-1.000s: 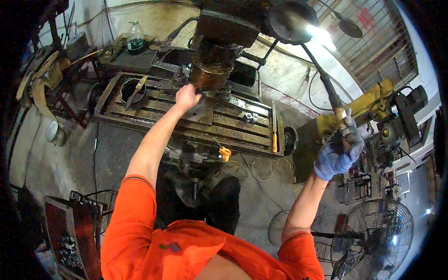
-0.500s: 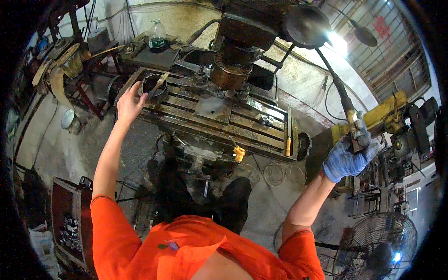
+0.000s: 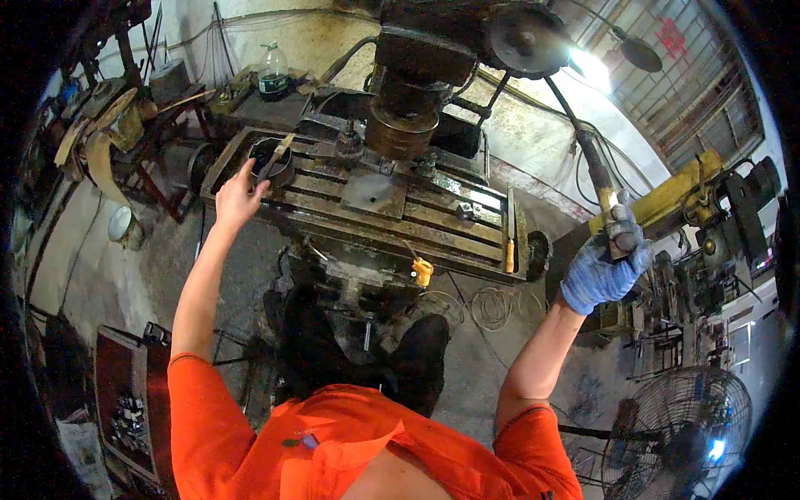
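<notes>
My bare left hand (image 3: pixel 238 202) hovers at the near left side of a dark round pot (image 3: pixel 282 173), its fingers apart and nothing held. A flat brush (image 3: pixel 282 152) with a pale handle leans in the pot, which stands on the left end of a slotted machine table (image 3: pixel 333 197). Whether my fingertips touch the rim cannot be made out. In a blue-grey glove, my right hand (image 3: pixel 607 271) is wrapped round the lower end of a long lever (image 3: pixel 595 167) that slants down from the machine head (image 3: pixel 406 117).
A yellow-handled file (image 3: pixel 510 250) lies at the table's right end. A yellow object (image 3: pixel 422 272) hangs at its front edge. Coiled cable (image 3: pixel 492 310) lies on the floor. A large fan (image 3: pixel 679 433) stands at the lower right, a tool cabinet (image 3: pixel 125 392) at the lower left.
My left hand has shifted slightly down and right beside the pot. My right hand has moved a little left, still gripping the lever. The whole view has shifted slightly.
</notes>
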`<state>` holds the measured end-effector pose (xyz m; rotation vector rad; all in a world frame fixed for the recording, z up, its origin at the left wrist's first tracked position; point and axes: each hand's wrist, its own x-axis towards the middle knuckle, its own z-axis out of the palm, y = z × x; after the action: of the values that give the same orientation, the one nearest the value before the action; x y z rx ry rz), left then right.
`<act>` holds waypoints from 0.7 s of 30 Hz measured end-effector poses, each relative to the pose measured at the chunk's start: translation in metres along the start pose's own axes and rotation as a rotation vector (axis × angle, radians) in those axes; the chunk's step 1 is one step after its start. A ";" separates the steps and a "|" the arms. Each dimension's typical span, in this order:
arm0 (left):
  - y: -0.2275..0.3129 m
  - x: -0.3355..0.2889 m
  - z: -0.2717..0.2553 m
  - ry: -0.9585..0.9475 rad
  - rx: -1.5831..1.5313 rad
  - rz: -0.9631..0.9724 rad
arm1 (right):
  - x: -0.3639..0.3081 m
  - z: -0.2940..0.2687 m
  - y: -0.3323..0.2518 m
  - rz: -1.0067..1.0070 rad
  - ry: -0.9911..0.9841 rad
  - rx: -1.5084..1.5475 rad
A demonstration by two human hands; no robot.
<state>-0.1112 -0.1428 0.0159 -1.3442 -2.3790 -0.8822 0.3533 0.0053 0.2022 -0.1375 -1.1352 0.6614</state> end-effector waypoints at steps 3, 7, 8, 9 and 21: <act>-0.004 -0.009 -0.006 -0.012 0.009 -0.027 | -0.003 -0.003 0.004 -0.079 -0.106 -0.048; -0.003 -0.018 -0.022 -0.025 0.037 -0.074 | -0.006 -0.005 0.007 -0.029 -0.040 -0.029; -0.006 -0.020 -0.023 -0.012 0.051 -0.076 | -0.008 -0.007 0.009 -0.015 -0.028 -0.013; -0.010 -0.022 -0.025 -0.027 0.043 -0.091 | -0.010 -0.009 0.009 0.019 0.013 -0.040; -0.023 -0.035 -0.038 -0.054 0.005 -0.183 | -0.025 -0.014 0.019 0.034 0.028 -0.029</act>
<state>-0.1144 -0.1994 0.0195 -1.1773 -2.5760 -0.8971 0.3512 0.0096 0.1677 -0.1905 -1.1185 0.6710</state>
